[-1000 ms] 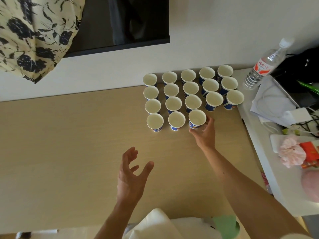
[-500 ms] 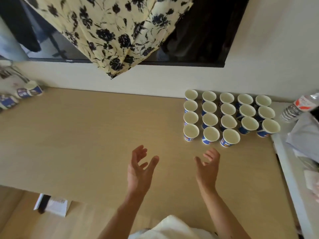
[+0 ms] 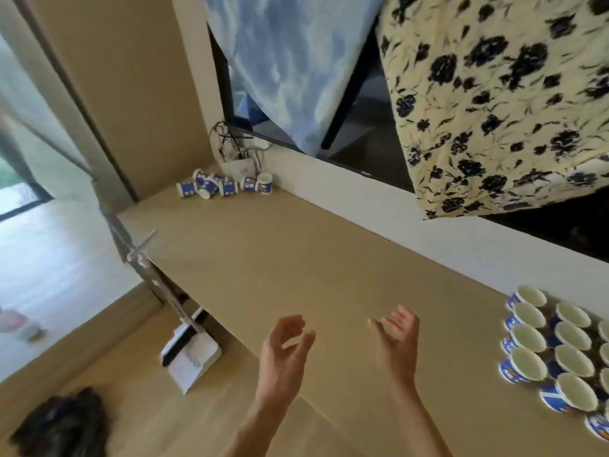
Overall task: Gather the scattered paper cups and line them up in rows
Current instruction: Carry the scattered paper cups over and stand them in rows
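**Both hands empty, rows at the right, strays in the far corner**

Two hands are counted at 6 o'clock, held above the desk [image 3: 296, 258]. The left hand [image 3: 283, 352] and the right hand [image 3: 397, 346] are both empty, fingers loosely curved and spread, nothing touched.

At 4 o'clock the lined-up cups [image 3: 527, 364] are seen upright in rows, rim beside rim. Eight are shown whole, in two columns of four. More are cut off by the frame edge, so no total can be given.

Far off at 11 o'clock, in the wall corner, the scattered cups [image 3: 229, 188] are heaped. Six or seven are made out, the overlap blurring the count. One is stood upright at the right end and the rest are tipped over.

Beyond, from 12 to 2 o'clock, two cloths are hung: a blue-and-white cloth [image 3: 290, 61] and a yellow floral cloth [image 3: 494, 94].

Against half a second ago, the rows are now seen at the right edge instead of right of centre. The strays have been brought from the left margin into full sight. The hands are found empty, as before.
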